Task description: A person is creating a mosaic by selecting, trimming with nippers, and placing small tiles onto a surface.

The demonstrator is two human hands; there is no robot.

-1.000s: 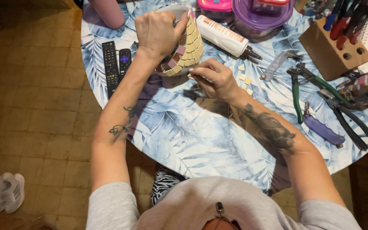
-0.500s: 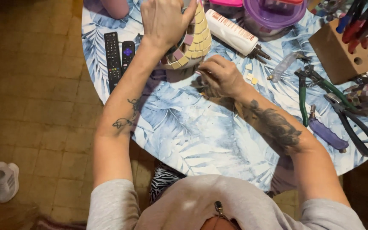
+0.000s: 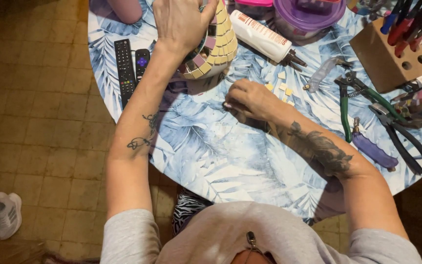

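**Mosaic bowl gripped in left hand, right hand pinching at the tabletop**

Nearest the camera: grey shirt and both bare, tattooed forearms are reaching out over the round tabletop (image 3: 211, 161), which is wearing a blue leaf-print cloth.

Right hand (image 3: 250, 100) is resting mid-table, fingers curled tight into a pinch. Something small and pale is showing at the fingertips; can't tell what it is.

Just beyond that hand, loose tile pieces (image 3: 282, 88) are lying scattered on the cloth, near but not touching it.

To the right, pliers (image 3: 348, 105) with green handles and other hand tools are lying side by side.

Left hand (image 3: 181, 22) is reaching further out, fingers spread and wrapped over the mosaic bowl (image 3: 216, 51). The bowl is sitting tipped on its side, with yellow and purple tiles facing the camera.

Left of the bowl, two remotes (image 3: 132, 68) are lying parallel near the table edge.

Far side: a white glue bottle (image 3: 262, 39) is lying on its side, just right of the bowl. A purple lidded container (image 3: 308, 14) is sitting behind it, and a wooden tool block (image 3: 389, 54) is standing at the far right.
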